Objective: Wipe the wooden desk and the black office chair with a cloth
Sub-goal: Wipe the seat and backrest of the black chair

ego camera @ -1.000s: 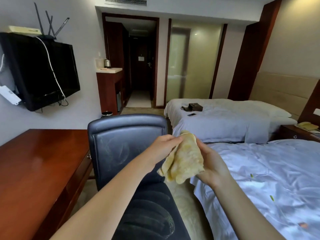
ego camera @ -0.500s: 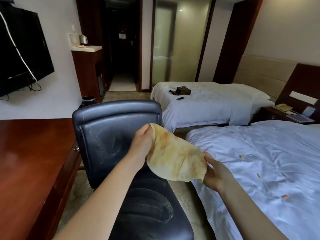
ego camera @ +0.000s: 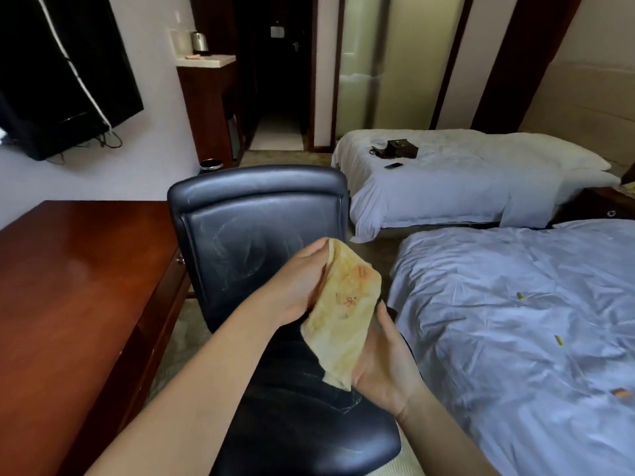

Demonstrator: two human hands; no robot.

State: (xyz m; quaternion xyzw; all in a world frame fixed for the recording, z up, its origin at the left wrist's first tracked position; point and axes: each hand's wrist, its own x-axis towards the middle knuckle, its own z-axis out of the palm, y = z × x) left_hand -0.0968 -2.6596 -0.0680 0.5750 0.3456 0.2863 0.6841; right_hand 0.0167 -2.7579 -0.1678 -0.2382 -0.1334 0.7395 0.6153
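The cloth (ego camera: 343, 310) looks light, thin and limp. It sags between two holds and would bunch or slip if it were taken by only one corner. Folding it into a pad that fills the palm is likely the best way to hold it for wiping.

It is pale yellow with faint orange prints and creases, and it hangs in the air over the seat of the black chair (ego camera: 254, 235), between the desk (ego camera: 68, 286) and the near bed (ego camera: 515, 304). The left hand (ego camera: 302, 286) has its fingers (ego camera: 314, 249) clenched on the cloth's upper edge. The right hand (ego camera: 381, 369) lies palm up under the lower end with its thumb beside the edge. That hand's other digits are hidden behind the fabric, so I cannot tell whether they are closed on it.
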